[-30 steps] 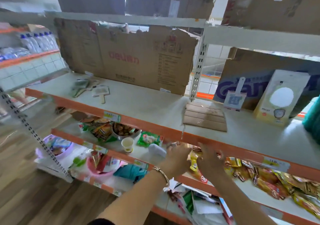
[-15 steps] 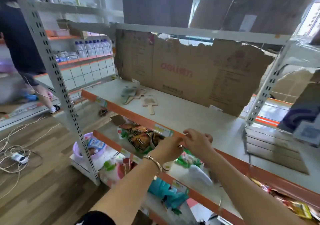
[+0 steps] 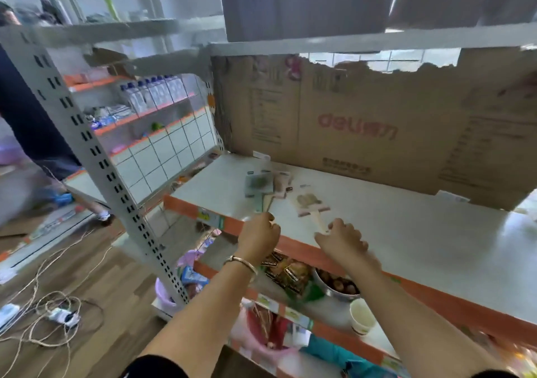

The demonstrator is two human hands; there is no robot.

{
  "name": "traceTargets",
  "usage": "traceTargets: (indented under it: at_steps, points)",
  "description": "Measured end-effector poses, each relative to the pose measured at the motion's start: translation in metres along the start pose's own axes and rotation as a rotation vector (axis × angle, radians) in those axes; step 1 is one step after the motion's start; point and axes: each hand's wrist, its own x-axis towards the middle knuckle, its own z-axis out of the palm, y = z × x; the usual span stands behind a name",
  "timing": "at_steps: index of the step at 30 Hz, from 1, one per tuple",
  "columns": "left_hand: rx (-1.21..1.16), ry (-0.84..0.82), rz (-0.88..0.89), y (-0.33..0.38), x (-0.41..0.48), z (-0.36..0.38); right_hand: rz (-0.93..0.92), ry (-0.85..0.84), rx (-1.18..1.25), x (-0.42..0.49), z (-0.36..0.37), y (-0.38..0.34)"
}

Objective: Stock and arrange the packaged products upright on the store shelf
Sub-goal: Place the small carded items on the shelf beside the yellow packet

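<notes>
Left hand (image 3: 258, 238), right hand (image 3: 341, 239) moved to flat packs (image 3: 260, 184).

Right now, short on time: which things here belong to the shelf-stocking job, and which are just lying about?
Job: green pack, pinkish pack, beige pack, all flat on the shelf.
Lying about: cardboard sheet, metal bowl, paper cup, floor cables.

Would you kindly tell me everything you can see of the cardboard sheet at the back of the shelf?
The cardboard sheet is brown, flattened board standing upright along the back of the shelf, its bottom edge resting on it. Its top edge is torn and ragged. Red "deli" lettering and faint blocks of printed text show on its face.
</notes>
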Motion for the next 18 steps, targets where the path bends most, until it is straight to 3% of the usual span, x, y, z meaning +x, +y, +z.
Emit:
traceTargets:
  at_steps: [12,18]
  points:
    - [0.073,-0.017,-0.195,-0.024,0.061,-0.002,0.061,0.016,-0.086,0.024,0.005,-0.001]
    - [0.097,-0.053,-0.195,-0.03,0.077,0.003,0.165,0.015,-0.03,0.037,-0.002,0.003]
